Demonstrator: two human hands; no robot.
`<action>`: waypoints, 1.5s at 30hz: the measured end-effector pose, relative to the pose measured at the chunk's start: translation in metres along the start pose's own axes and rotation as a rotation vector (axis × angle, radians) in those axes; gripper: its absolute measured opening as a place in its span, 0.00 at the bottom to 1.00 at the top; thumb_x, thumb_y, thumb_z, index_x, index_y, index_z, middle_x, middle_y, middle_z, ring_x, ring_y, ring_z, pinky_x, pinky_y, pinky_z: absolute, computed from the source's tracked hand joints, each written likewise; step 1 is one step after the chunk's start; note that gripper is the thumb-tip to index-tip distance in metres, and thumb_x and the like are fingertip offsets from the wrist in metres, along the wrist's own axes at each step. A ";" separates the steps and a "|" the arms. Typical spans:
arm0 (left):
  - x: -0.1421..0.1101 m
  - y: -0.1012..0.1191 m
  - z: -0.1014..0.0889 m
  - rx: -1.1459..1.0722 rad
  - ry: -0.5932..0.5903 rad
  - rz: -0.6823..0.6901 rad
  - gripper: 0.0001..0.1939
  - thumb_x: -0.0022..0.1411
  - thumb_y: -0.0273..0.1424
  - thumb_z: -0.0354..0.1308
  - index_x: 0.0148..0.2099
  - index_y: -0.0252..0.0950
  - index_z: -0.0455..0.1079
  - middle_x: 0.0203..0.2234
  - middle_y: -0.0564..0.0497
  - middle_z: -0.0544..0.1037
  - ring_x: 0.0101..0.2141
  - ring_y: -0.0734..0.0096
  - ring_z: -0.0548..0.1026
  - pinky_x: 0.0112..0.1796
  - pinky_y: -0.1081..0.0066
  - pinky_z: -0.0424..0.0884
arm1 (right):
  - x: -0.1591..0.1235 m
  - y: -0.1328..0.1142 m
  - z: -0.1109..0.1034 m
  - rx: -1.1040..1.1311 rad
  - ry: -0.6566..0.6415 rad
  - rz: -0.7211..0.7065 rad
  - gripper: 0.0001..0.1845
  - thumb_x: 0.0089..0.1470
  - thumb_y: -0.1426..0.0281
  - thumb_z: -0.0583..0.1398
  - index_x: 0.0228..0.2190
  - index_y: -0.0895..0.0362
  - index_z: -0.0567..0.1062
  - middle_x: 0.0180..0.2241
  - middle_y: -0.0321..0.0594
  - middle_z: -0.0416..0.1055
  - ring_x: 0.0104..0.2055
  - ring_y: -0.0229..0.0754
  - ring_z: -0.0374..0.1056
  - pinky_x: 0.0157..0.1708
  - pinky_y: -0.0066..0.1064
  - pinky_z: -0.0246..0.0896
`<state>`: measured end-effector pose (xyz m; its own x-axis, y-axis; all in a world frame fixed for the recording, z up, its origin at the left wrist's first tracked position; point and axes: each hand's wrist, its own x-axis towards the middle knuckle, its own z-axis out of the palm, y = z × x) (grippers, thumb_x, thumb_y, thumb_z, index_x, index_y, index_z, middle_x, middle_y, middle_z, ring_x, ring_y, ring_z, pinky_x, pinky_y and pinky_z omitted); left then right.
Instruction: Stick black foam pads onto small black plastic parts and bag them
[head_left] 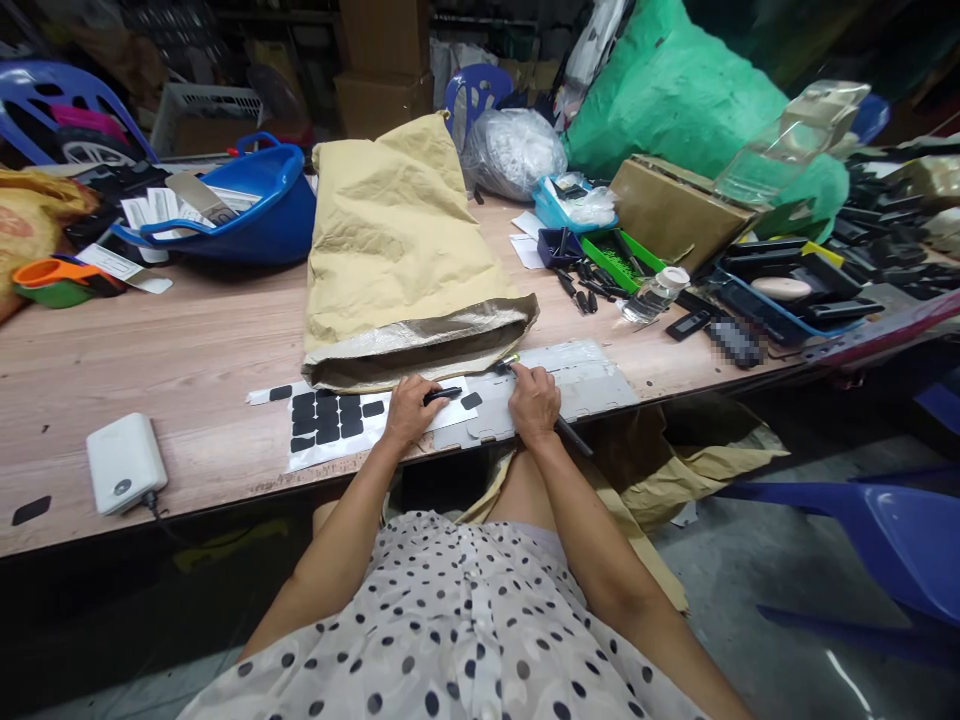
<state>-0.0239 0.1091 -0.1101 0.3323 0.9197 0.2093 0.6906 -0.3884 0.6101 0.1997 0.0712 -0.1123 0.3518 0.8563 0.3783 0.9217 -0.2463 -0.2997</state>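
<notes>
My left hand (410, 411) rests at the table's front edge, its fingers closed on a small black elongated part (442, 395). My right hand (535, 402) grips a small hammer (575, 437); its dark handle sticks out below the fist and its metal head shows above the fingers. Beneath both hands lies a flat grey board (592, 380). A white sheet (300, 460) with several black rounded stickers (328, 418) spreads under and left of my left hand. Just beyond the hands, a tan paper sack (405, 250) lies with its mouth towards me.
A white boxy device (126, 462) with a cable sits at the left front. Behind it stands a blue basin (277, 205) of papers. On the right are a green tray (619, 258), a clear bottle (656, 296), a cardboard box (667, 215) and a bin (787, 310) of black parts.
</notes>
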 end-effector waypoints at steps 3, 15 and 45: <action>0.000 -0.001 0.001 -0.018 0.003 0.000 0.08 0.61 0.35 0.62 0.41 0.41 0.79 0.33 0.50 0.76 0.38 0.61 0.71 0.43 0.62 0.68 | -0.011 -0.006 -0.006 0.119 -0.008 -0.046 0.22 0.61 0.77 0.51 0.51 0.53 0.77 0.39 0.45 0.70 0.42 0.46 0.64 0.39 0.33 0.58; -0.002 0.000 0.003 -0.048 0.009 0.008 0.06 0.60 0.33 0.64 0.39 0.42 0.81 0.30 0.50 0.75 0.37 0.62 0.71 0.44 0.61 0.68 | -0.046 -0.056 -0.027 0.470 -0.110 -0.314 0.22 0.65 0.73 0.48 0.53 0.55 0.75 0.40 0.44 0.74 0.44 0.42 0.69 0.47 0.30 0.65; -0.002 0.004 0.010 0.022 0.043 0.045 0.07 0.59 0.34 0.64 0.40 0.41 0.78 0.34 0.49 0.76 0.40 0.59 0.72 0.44 0.61 0.69 | 0.001 0.025 -0.007 0.037 0.038 -0.007 0.20 0.57 0.77 0.54 0.45 0.52 0.80 0.33 0.42 0.69 0.37 0.44 0.61 0.36 0.32 0.54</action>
<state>-0.0151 0.1051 -0.1157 0.3355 0.9028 0.2691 0.6899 -0.4300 0.5824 0.2247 0.0632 -0.1135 0.3521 0.8396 0.4135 0.9177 -0.2230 -0.3288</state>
